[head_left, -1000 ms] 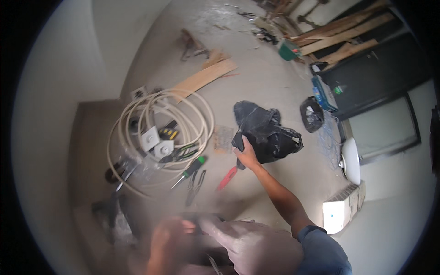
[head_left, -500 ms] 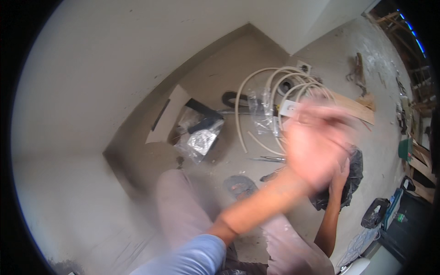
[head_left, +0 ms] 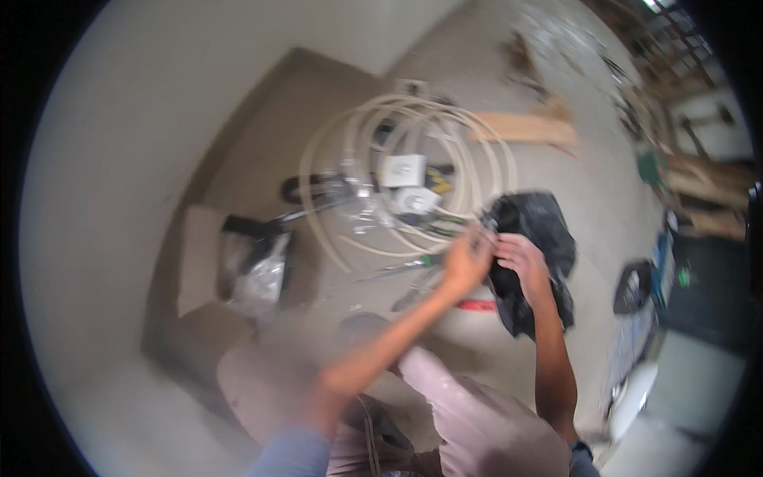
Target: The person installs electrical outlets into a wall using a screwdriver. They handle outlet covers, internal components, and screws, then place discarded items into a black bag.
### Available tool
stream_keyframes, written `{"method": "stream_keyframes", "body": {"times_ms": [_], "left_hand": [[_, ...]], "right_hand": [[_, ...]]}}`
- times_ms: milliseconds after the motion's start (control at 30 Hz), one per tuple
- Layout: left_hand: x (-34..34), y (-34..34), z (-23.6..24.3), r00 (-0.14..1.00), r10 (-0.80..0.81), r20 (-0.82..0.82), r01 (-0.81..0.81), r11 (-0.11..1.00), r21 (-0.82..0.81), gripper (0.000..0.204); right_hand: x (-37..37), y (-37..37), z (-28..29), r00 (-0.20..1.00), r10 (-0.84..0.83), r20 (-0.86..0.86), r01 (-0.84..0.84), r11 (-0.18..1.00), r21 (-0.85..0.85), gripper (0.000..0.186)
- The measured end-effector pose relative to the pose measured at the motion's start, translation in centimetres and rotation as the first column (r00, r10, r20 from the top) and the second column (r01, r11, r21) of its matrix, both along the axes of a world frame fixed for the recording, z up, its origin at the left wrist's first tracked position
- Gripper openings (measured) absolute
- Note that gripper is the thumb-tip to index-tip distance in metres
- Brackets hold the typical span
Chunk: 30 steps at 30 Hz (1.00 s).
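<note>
A crumpled black plastic bag (head_left: 544,238) lies on the floor in front of me, a little right of the middle. My left hand (head_left: 467,258) reaches across to its upper left edge, fingers closed in a pinch on the plastic. Close beside it, my right hand (head_left: 526,266) rests over the bag with fingers bent and closed at the same edge. The fingertips of both hands nearly meet. Blur hides whether anything small is between them. Just beyond the hands lies a loose coil of cream-coloured tubing (head_left: 494,159).
Inside the coil are a white square box (head_left: 404,170) and clear plastic wrapping (head_left: 362,211). A screwdriver (head_left: 409,264) lies left of my hands. An opened carton (head_left: 203,258) stands by the left wall, a wooden board (head_left: 524,128) beyond the coil. Another black bag (head_left: 633,288) is at right.
My left hand has come down from its raised, blurred position to the black bag's edge, beside my right hand. The view has swung right, so the floor items appear further left.
</note>
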<state>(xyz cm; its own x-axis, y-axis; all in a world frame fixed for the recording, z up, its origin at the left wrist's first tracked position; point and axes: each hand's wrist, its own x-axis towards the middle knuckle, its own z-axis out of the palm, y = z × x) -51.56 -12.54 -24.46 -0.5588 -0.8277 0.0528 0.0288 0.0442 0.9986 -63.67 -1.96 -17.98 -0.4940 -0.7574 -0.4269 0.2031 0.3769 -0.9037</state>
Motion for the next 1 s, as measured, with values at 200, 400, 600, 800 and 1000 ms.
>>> {"method": "stream_keyframes", "body": {"times_ms": [200,400,600,800,1000], "left_hand": [[-0.7,-7.3,4.1,0.981,-0.189,-0.035,0.19,0.981,0.037,0.03],[-0.7,-5.7,7.2,0.951,-0.31,0.007,0.308,0.945,0.113,0.029],[-1.1,-4.1,8.8,0.936,-0.348,-0.051,0.352,0.925,0.145,0.034],[-2.1,-3.5,8.5,0.931,-0.351,-0.101,0.36,0.929,0.085,0.041],[-2.4,-3.1,8.0,0.93,-0.354,-0.102,0.362,0.929,0.078,0.044]], "right_hand": [[-8.1,8.6,2.2,0.38,0.446,-0.81,0.275,0.782,0.56,0.065],[-9.2,10.2,5.1,0.22,0.517,-0.827,0.432,0.708,0.558,0.074],[-10.6,11.1,2.5,0.443,0.509,-0.739,0.188,0.753,0.631,0.059],[-15.9,9.3,-6.7,0.556,0.648,-0.521,0.04,0.605,0.795,0.048],[-18.0,4.3,-11.7,0.63,0.541,-0.557,0.105,0.651,0.752,0.067]]}}
